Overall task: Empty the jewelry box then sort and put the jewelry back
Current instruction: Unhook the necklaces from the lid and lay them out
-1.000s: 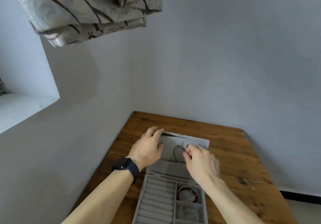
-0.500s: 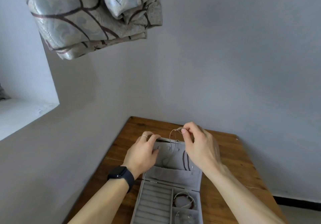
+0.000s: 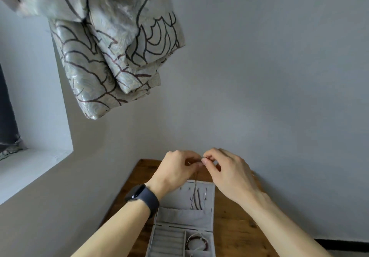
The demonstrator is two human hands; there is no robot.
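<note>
A grey jewelry box (image 3: 208,223) lies open on the wooden table (image 3: 235,228). Its lid stands up at the back with thin necklaces (image 3: 197,199) hanging on the inside. My left hand (image 3: 175,172) and my right hand (image 3: 225,169) meet above the lid's top edge, and both pinch the upper end of one thin chain (image 3: 196,177) that dangles down toward the lid. A red and white bracelet (image 3: 197,242) lies in the box's right compartment, beside rows of ring rolls (image 3: 167,240).
The table stands in a corner against grey walls. A patterned curtain (image 3: 111,53) hangs bunched up at the upper left, above a white window sill (image 3: 30,169). A black watch (image 3: 142,197) sits on my left wrist.
My left hand let go of the lid's edge and rose to meet my right hand. Both now pinch the chain, held higher above the lid. The view tilted upward.
</note>
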